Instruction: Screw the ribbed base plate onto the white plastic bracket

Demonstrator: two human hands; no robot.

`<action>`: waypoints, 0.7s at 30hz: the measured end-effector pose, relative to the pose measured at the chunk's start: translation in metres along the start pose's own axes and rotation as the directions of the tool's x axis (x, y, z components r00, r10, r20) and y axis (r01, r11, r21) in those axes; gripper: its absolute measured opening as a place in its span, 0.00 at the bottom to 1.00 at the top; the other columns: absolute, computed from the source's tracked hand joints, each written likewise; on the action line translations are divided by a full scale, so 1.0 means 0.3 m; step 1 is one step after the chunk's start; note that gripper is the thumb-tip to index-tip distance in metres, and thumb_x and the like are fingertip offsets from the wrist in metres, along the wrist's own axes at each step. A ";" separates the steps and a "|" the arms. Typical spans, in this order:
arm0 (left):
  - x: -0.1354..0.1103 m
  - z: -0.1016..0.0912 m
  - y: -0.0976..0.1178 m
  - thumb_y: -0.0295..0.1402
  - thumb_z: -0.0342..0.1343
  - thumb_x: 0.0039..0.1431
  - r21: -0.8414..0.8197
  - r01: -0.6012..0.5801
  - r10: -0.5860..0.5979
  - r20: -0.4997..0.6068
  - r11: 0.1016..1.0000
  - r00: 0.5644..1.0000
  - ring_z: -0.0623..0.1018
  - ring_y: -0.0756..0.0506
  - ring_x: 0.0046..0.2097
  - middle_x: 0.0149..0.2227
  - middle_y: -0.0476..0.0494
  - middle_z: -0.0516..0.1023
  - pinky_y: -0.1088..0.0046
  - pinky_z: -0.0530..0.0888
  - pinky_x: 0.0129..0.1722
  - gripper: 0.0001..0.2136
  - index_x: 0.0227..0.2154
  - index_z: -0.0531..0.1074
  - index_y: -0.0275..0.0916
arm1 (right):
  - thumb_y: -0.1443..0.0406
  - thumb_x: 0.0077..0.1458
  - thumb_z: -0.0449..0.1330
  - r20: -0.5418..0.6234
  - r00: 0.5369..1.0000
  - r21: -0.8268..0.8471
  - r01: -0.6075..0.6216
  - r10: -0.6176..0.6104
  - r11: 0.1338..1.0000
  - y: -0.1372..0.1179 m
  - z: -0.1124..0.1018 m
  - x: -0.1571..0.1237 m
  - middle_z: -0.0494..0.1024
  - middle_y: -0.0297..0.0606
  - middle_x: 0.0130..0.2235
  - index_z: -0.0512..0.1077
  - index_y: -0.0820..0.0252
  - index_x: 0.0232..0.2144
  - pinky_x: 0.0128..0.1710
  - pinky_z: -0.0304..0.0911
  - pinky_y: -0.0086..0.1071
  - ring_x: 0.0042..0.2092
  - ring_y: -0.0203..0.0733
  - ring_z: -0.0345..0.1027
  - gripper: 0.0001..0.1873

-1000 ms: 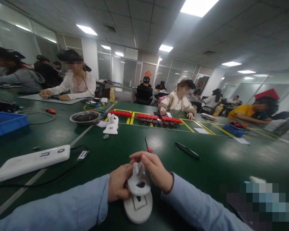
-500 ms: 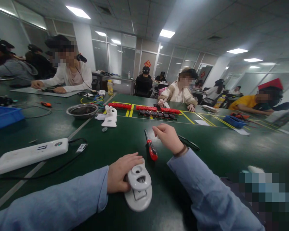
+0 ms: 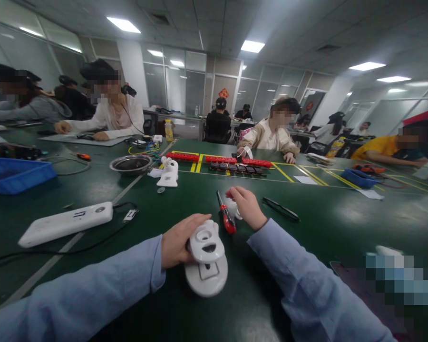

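Note:
A white plastic device [image 3: 207, 266] with an oval base and a round top piece lies on the green table [image 3: 185, 199] in front of me. My left hand [image 3: 178, 240] is wrapped round its left side and holds it. My right hand [image 3: 246, 205] rests further out on the table, with its fingers curled round a small white part [image 3: 234, 209]. A red-handled screwdriver [image 3: 225, 217] lies just left of that hand, between my two hands.
A white power strip [image 3: 66, 223] with a black cable lies at the left. Behind it are a blue tray [image 3: 17, 173], a steel bowl [image 3: 130, 164] and a second white device [image 3: 168, 173]. A black tool [image 3: 281, 209] lies right of my right hand. Several people sit round the table.
My right hand left the top of the white device, moved forward past the screwdriver with a small white part, and now rests lower on the table. My left hand stayed on the device.

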State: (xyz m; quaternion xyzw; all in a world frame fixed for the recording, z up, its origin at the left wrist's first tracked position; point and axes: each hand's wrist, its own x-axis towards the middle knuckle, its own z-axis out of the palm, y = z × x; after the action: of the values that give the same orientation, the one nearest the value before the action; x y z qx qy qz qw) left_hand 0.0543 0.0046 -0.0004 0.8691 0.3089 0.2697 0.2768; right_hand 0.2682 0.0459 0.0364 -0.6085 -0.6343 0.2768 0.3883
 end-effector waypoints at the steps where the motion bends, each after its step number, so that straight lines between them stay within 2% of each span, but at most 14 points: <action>1: 0.011 -0.025 0.011 0.39 0.61 0.37 -0.031 -0.008 0.007 -0.023 0.999 1.000 0.62 0.39 0.53 0.53 0.38 0.61 0.60 0.57 0.54 0.39 0.54 0.53 0.38 | 0.59 0.57 0.43 0.050 0.999 0.094 -0.012 0.008 0.996 -0.022 0.003 -0.014 0.72 0.42 0.39 0.68 0.63 0.36 0.45 0.57 0.33 0.44 0.41 0.64 0.17; 3: 0.032 -0.075 0.033 0.42 0.62 0.36 -0.090 -0.025 0.018 -0.078 0.996 0.997 0.63 0.38 0.52 0.52 0.38 0.61 0.59 0.57 0.54 0.42 0.55 0.51 0.39 | 0.57 0.57 0.43 0.166 0.986 0.241 -0.059 0.019 0.969 -0.061 0.021 -0.051 0.73 0.42 0.39 0.65 0.63 0.40 0.40 0.61 0.32 0.40 0.39 0.67 0.19; 5: 0.047 -0.113 0.049 0.45 0.61 0.36 -0.157 -0.041 0.024 -0.107 0.987 0.994 0.64 0.38 0.51 0.52 0.38 0.61 0.58 0.57 0.54 0.43 0.56 0.50 0.39 | 0.56 0.57 0.43 0.335 0.941 0.404 -0.187 0.045 0.896 -0.090 0.050 -0.088 0.73 0.41 0.35 0.65 0.63 0.41 0.34 0.64 0.33 0.35 0.39 0.69 0.20; 7: 0.053 -0.132 0.056 0.48 0.60 0.37 -0.223 -0.045 0.021 -0.108 0.974 0.994 0.65 0.37 0.50 0.51 0.37 0.63 0.58 0.58 0.53 0.44 0.57 0.49 0.39 | 0.57 0.56 0.46 0.502 0.863 0.539 -0.366 0.059 0.758 -0.106 0.077 -0.115 0.73 0.38 0.29 0.66 0.63 0.37 0.30 0.65 0.32 0.29 0.37 0.68 0.16; 9: 0.054 -0.131 0.057 0.49 0.59 0.37 -0.272 -0.044 0.010 -0.125 0.961 0.992 0.65 0.37 0.51 0.51 0.36 0.63 0.59 0.59 0.52 0.44 0.57 0.49 0.38 | 0.61 0.55 0.50 0.588 0.806 0.608 -0.492 0.063 0.623 -0.108 0.094 -0.122 0.70 0.34 0.24 0.66 0.63 0.32 0.28 0.64 0.30 0.26 0.35 0.66 0.10; 12: 0.054 -0.117 0.060 0.53 0.58 0.36 -0.328 -0.079 -0.024 -0.300 0.941 0.954 0.60 0.38 0.55 0.55 0.33 0.58 0.62 0.55 0.54 0.45 0.56 0.50 0.37 | 0.65 0.54 0.51 0.547 0.832 0.650 -0.492 0.093 0.580 -0.099 0.085 -0.104 0.68 0.33 0.22 0.65 0.64 0.28 0.25 0.63 0.28 0.24 0.34 0.64 0.07; 14: 0.053 -0.108 0.076 0.57 0.55 0.34 -0.448 -0.102 -0.134 -0.465 0.888 0.875 0.57 0.38 0.58 0.58 0.35 0.54 0.64 0.52 0.56 0.46 0.56 0.50 0.38 | 0.66 0.53 0.51 0.486 0.867 0.687 -0.455 0.109 0.567 -0.094 0.061 -0.085 0.67 0.33 0.21 0.65 0.64 0.27 0.23 0.62 0.27 0.22 0.33 0.63 0.07; 15: 0.053 -0.104 0.090 0.59 0.52 0.35 -0.559 -0.095 -0.250 -0.510 0.824 0.823 0.57 0.39 0.58 0.58 0.36 0.54 0.64 0.53 0.56 0.45 0.55 0.51 0.40 | 0.66 0.52 0.51 0.443 0.889 0.707 -0.424 0.113 0.566 -0.092 0.047 -0.077 0.66 0.32 0.20 0.64 0.64 0.27 0.22 0.60 0.26 0.21 0.32 0.61 0.06; 16: 0.052 -0.098 0.107 0.61 0.48 0.38 -0.698 -0.067 -0.401 -0.484 0.713 0.778 0.58 0.40 0.57 0.58 0.37 0.54 0.64 0.55 0.55 0.42 0.54 0.52 0.41 | 0.67 0.51 0.52 0.393 0.912 0.727 -0.385 0.115 0.569 -0.091 0.033 -0.071 0.65 0.31 0.20 0.64 0.64 0.27 0.20 0.59 0.25 0.20 0.31 0.60 0.05; 17: 0.051 -0.090 0.127 0.61 0.42 0.42 -0.841 -0.015 -0.552 -0.368 0.541 0.748 0.60 0.41 0.56 0.57 0.37 0.56 0.64 0.58 0.53 0.39 0.53 0.53 0.40 | 0.67 0.49 0.54 0.335 0.935 0.745 -0.338 0.115 0.576 -0.091 0.021 -0.066 0.65 0.30 0.21 0.65 0.63 0.28 0.19 0.57 0.24 0.20 0.31 0.59 0.04; 18: 0.051 -0.079 0.147 0.60 0.37 0.46 -0.947 0.059 -0.663 -0.175 0.315 0.728 0.62 0.41 0.55 0.55 0.35 0.59 0.63 0.61 0.51 0.37 0.53 0.54 0.38 | 0.66 0.48 0.55 0.270 0.956 0.758 -0.283 0.113 0.587 -0.091 0.013 -0.064 0.65 0.30 0.22 0.65 0.63 0.29 0.18 0.56 0.24 0.20 0.31 0.59 0.04; 19: 0.052 -0.065 0.165 0.59 0.32 0.49 -0.987 0.146 -0.704 0.053 0.072 0.708 0.64 0.40 0.54 0.53 0.33 0.62 0.63 0.64 0.49 0.36 0.52 0.55 0.34 | 0.66 0.46 0.56 0.197 0.974 0.766 -0.222 0.109 0.603 -0.090 0.009 -0.064 0.66 0.30 0.24 0.65 0.62 0.31 0.19 0.56 0.24 0.21 0.31 0.59 0.07; 20: 0.056 -0.048 0.179 0.57 0.31 0.51 -0.966 0.220 -0.683 0.252 -0.135 0.686 0.66 0.39 0.52 0.50 0.30 0.64 0.62 0.66 0.47 0.35 0.50 0.56 0.31 | 0.65 0.45 0.56 0.119 0.988 0.766 -0.155 0.100 0.624 -0.090 0.009 -0.066 0.67 0.30 0.26 0.64 0.61 0.33 0.19 0.55 0.24 0.22 0.31 0.60 0.10; 21: 0.063 -0.028 0.188 0.55 0.31 0.53 -0.923 0.264 -0.628 0.383 -0.278 0.677 0.68 0.38 0.50 0.48 0.30 0.67 0.61 0.68 0.45 0.34 0.49 0.57 0.29 | 0.64 0.43 0.57 0.040 0.996 0.757 -0.086 0.085 0.648 -0.088 0.014 -0.069 0.67 0.30 0.27 0.64 0.60 0.34 0.20 0.56 0.25 0.24 0.31 0.60 0.12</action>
State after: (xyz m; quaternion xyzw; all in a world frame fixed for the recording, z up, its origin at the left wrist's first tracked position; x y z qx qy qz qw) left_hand 0.0832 -0.0169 0.0478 0.1628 0.3578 0.3827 0.8361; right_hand 0.2491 0.0233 0.0528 -0.4201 -0.4320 0.5343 0.5928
